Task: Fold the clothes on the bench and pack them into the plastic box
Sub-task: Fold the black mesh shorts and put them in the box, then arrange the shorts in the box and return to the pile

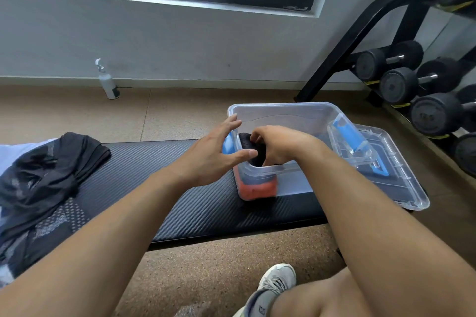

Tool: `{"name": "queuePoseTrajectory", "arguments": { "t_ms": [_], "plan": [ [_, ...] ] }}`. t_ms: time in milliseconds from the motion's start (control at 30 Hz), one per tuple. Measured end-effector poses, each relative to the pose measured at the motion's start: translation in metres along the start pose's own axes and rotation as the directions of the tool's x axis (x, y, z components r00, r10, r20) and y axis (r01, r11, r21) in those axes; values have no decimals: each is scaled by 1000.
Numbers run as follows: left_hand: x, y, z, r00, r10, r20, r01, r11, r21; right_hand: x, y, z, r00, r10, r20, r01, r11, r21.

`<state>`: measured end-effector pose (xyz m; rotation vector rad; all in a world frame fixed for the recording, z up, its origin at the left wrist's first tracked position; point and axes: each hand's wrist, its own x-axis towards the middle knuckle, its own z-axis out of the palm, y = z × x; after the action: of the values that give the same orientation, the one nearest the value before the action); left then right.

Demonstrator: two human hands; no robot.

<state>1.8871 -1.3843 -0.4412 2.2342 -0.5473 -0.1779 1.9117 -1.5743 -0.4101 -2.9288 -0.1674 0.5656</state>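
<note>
The right hand [273, 147] is gripping a black garment [248, 148] inside the box [283, 110], the left hand [216, 149] is hovering open beside it, and the fold is risking springing loose.

The clear plastic box [288, 116] is open on top, though the right hand [278, 147] and a black garment [248, 147] crowd its 9 o'clock end. Bare tabletop [164, 177] lies between the box and the black clothes pile [43, 180] at 9 o'clock. The lid [396, 162] blocks 3 o'clock.

Bench [195, 201]: black, carbon-weave pattern. Plastic box [296, 113]: clear, blue latches; orange garment [257, 190] inside. Clothes pile [46, 183], left: black, white dotted print. Dumbbells [401, 82]: black.
</note>
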Motion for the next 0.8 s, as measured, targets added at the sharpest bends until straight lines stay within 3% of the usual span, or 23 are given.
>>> {"name": "queuePoseTrajectory", "arguments": {
  "t_ms": [167, 233, 367, 467, 600, 700, 800],
  "plan": [
    [-2, 0, -1, 999, 15, -31, -15, 1000, -11, -16, 6, -22, 999, -21, 30, 16, 988, 154],
    [-3, 0, -3, 996, 28, -81, -29, 999, -15, -27, 6, -34, 999, -14, -33, 21, 978, 207],
    [-5, -1, -10, 983, 55, -175, -57, 998, -10, -42, 0, -51, 967, 21, -253, 18, 988, 152],
    [-10, -4, -17, 979, 50, -199, -47, 999, 20, -48, -14, -58, 886, 3, -463, 85, 982, 168],
    [-24, -16, -33, 973, -45, -227, 57, 997, 49, -40, -59, -49, 715, -88, -693, 334, 915, 228],
    [-39, -30, -52, 943, -161, -292, 174, 984, 22, -30, -108, -25, 634, -177, -753, 514, 823, 239],
    [-60, -48, -72, 891, -267, -366, 286, 958, -5, -21, -150, 7, 637, -247, -730, 596, 759, 263]
  ]
}}
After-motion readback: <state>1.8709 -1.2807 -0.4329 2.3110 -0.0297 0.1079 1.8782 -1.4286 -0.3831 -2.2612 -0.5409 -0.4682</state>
